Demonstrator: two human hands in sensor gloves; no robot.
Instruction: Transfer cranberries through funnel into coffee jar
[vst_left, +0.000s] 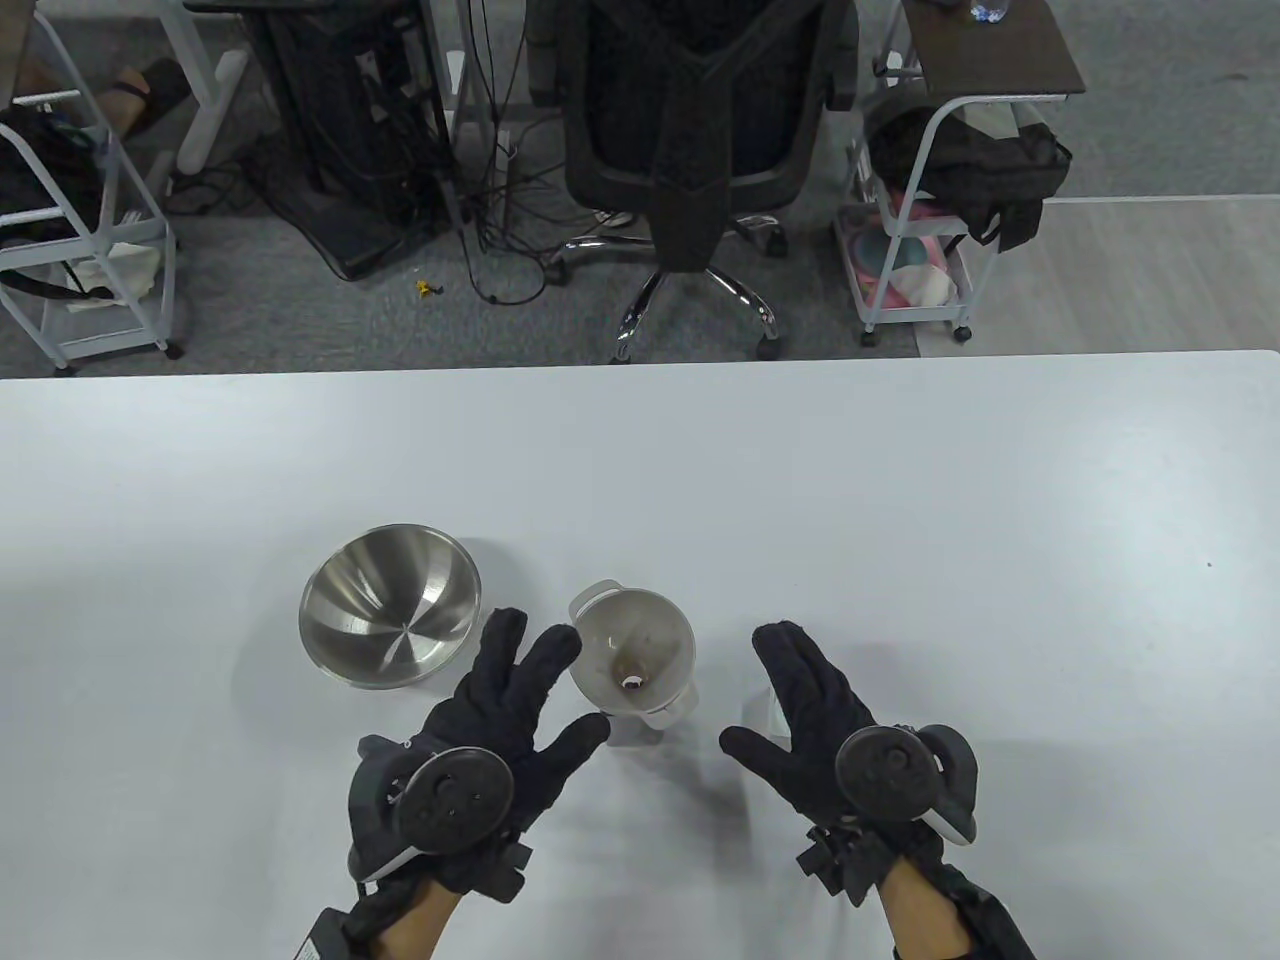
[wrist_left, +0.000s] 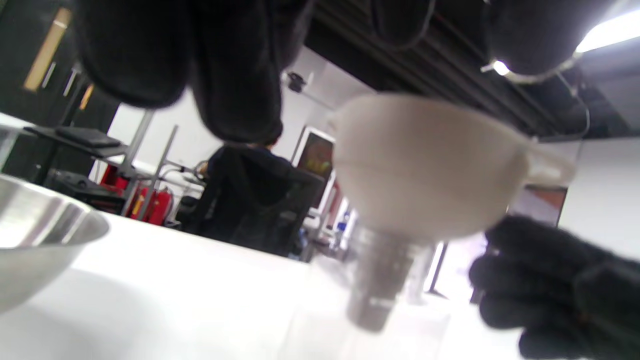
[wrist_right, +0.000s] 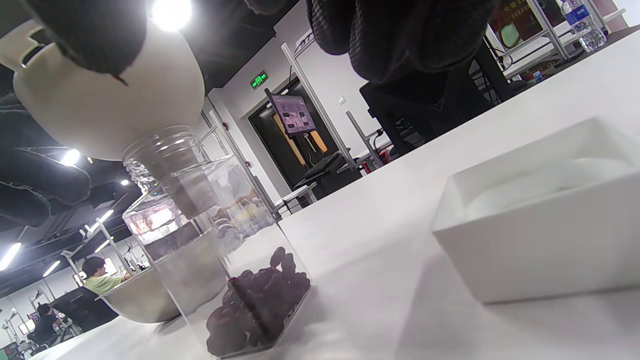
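A white funnel (vst_left: 632, 655) sits in the mouth of a clear jar (wrist_right: 200, 225). Dark cranberries (wrist_right: 260, 305) lie at the jar's bottom. The funnel (wrist_left: 425, 165) shows no berries inside. My left hand (vst_left: 575, 690) is open with fingers spread, just left of the funnel, fingertips close to its rim; I cannot tell if they touch. My right hand (vst_left: 755, 690) is open and empty to the funnel's right, apart from it. An empty steel bowl (vst_left: 390, 620) stands left of the funnel.
A white square lid or dish (wrist_right: 540, 230) lies on the table (vst_left: 900, 520) right of the jar, partly under my right hand. An office chair (vst_left: 700, 150) and carts stand beyond the table's far edge.
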